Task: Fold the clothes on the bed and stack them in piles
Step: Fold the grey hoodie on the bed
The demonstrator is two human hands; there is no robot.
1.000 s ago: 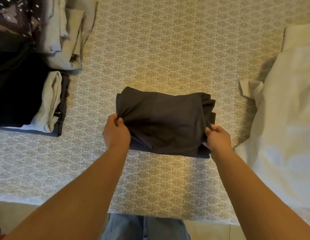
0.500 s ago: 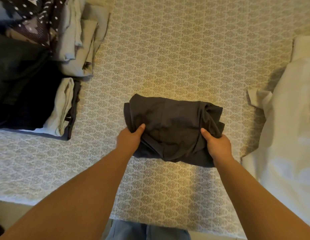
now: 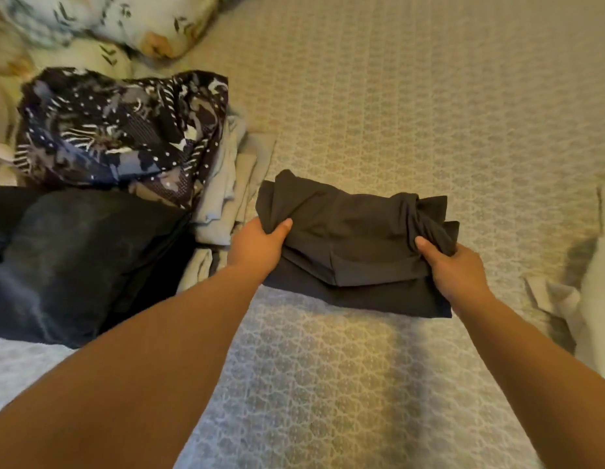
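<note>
Gripping the folded dark garment (image 3: 355, 245) at both short ends, the 2 hands carry it just above the bed (image 3: 412, 96), beside the piles at the left. Only 1 view is given, from the head. The left hand (image 3: 257, 247) pinches the left edge, thumb on top and fingers hidden beneath; the right hand (image 3: 453, 269) bunches the right end the same way, where the cloth gathers into creases. Both forearms reach forward, roughly parallel.

The garment looks light, soft and limp — it sags between the grips, and its layers will likely slide apart unless both ends are supported from below. The nearest landing spots appear to be the dark pile (image 3: 74, 262) and the grey folded stack (image 3: 226, 198) — the patterned garment (image 3: 118, 137) lies behind them.
</note>
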